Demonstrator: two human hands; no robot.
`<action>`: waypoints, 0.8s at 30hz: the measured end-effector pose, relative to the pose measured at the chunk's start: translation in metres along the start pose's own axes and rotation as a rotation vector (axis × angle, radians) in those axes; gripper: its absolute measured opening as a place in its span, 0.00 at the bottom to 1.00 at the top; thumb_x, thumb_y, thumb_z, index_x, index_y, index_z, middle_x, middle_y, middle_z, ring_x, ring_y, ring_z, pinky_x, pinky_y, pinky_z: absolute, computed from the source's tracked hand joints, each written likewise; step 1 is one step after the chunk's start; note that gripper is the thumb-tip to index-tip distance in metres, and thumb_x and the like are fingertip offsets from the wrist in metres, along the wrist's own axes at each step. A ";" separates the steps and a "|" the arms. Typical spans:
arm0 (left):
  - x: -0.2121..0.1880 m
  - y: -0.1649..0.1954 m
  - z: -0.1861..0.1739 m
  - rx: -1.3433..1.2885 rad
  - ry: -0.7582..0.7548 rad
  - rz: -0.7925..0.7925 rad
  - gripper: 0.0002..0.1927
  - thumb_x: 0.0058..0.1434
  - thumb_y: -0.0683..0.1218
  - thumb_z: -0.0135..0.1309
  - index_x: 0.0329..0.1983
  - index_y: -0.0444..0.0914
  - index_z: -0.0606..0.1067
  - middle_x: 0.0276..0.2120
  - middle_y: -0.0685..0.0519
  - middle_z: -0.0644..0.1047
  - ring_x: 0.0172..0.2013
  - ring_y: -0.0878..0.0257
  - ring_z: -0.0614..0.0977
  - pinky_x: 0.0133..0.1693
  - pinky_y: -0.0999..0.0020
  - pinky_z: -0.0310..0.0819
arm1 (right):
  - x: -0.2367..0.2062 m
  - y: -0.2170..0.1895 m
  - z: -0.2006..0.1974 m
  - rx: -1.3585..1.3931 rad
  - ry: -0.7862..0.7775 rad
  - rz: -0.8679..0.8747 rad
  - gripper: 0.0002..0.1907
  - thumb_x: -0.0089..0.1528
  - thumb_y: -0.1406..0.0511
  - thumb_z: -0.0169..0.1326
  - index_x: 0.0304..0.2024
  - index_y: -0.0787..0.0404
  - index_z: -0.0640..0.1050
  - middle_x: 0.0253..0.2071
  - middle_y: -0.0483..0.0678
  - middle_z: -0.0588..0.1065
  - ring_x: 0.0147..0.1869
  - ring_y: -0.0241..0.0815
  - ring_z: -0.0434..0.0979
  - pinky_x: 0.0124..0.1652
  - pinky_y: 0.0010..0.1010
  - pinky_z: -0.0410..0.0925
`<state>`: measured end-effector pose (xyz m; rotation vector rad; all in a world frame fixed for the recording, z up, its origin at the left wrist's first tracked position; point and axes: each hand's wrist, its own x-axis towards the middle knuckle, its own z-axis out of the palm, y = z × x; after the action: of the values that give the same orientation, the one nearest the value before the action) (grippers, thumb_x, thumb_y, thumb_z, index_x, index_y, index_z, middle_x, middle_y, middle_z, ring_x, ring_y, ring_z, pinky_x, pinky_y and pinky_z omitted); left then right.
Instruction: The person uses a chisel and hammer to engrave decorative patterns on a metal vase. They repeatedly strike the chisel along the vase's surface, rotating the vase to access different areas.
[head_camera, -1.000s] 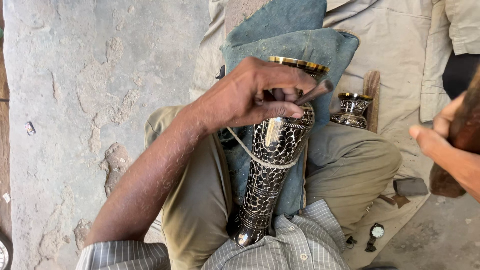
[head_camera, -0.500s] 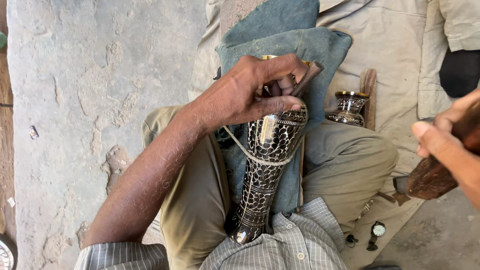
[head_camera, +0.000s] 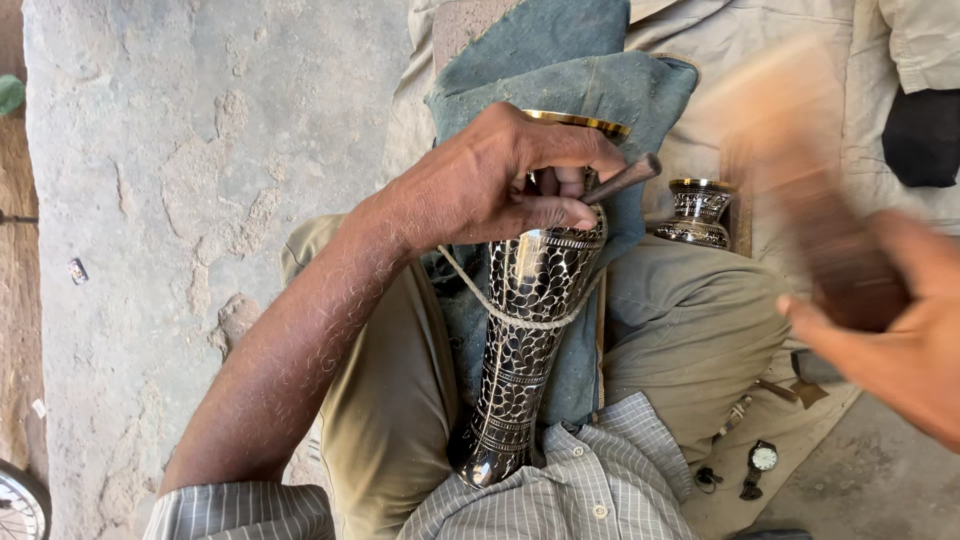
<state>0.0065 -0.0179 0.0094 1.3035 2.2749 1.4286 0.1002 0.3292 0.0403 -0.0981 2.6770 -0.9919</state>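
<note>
Head view, looking down onto the lap of a seated person. Tall metal vase (head_camera: 525, 330) lies lengthwise on the lap, foot against the striped shirt (head_camera: 560, 495), mouth pointing away. Vase surface: black ground cut through with bright silver scale-like cells, plain bands ringing it near the foot and at the shoulder, brass-coloured rim at the mouth. Waisted shape, narrow above the foot, widening toward the shoulder. A thin cord (head_camera: 500, 310) loops across the body about midway. Under it, a blue-grey padded cloth (head_camera: 600, 90) spread over the khaki trousers (head_camera: 390, 400). Left hand (head_camera: 490, 185) closed over the vase's shoulder, fingers pinching a slim dark tool (head_camera: 625, 178) whose tip rests on the metal there. Right hand (head_camera: 890, 330) raised near the right edge of the lap, curled around a brown wooden piece (head_camera: 800, 180), both heavily blurred; exact grip hard to read. Smaller vase (head_camera: 695, 212) of the same black-and-silver work stands just beyond the right knee on beige cloth. Wristwatch (head_camera: 760, 462) lies on the ground by the right thigh. Rough concrete floor (head_camera: 150, 200) to the left.
</note>
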 end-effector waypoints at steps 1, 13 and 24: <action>0.000 0.000 -0.001 0.010 -0.012 -0.021 0.23 0.64 0.49 0.67 0.58 0.37 0.77 0.34 0.51 0.81 0.33 0.59 0.84 0.37 0.60 0.80 | 0.000 -0.001 0.000 -0.007 0.010 0.004 0.19 0.56 0.70 0.64 0.47 0.70 0.74 0.32 0.52 0.77 0.30 0.34 0.80 0.29 0.27 0.74; -0.005 0.009 0.005 0.001 0.085 -0.149 0.17 0.67 0.44 0.66 0.54 0.38 0.71 0.27 0.53 0.76 0.29 0.61 0.82 0.31 0.62 0.75 | -0.014 0.110 0.000 -0.102 0.094 0.120 0.27 0.77 0.58 0.57 0.25 0.62 0.72 0.24 0.46 0.70 0.24 0.37 0.68 0.27 0.30 0.65; 0.003 0.014 0.008 0.133 0.098 -0.026 0.25 0.63 0.48 0.67 0.60 0.38 0.73 0.32 0.52 0.80 0.34 0.59 0.85 0.36 0.60 0.81 | -0.004 0.051 0.000 -0.055 -0.026 0.086 0.11 0.61 0.65 0.65 0.36 0.62 0.75 0.25 0.48 0.73 0.22 0.38 0.74 0.24 0.30 0.66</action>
<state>0.0175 -0.0080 0.0171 1.2608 2.4798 1.3832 0.1061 0.3688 0.0077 -0.0068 2.6609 -0.8847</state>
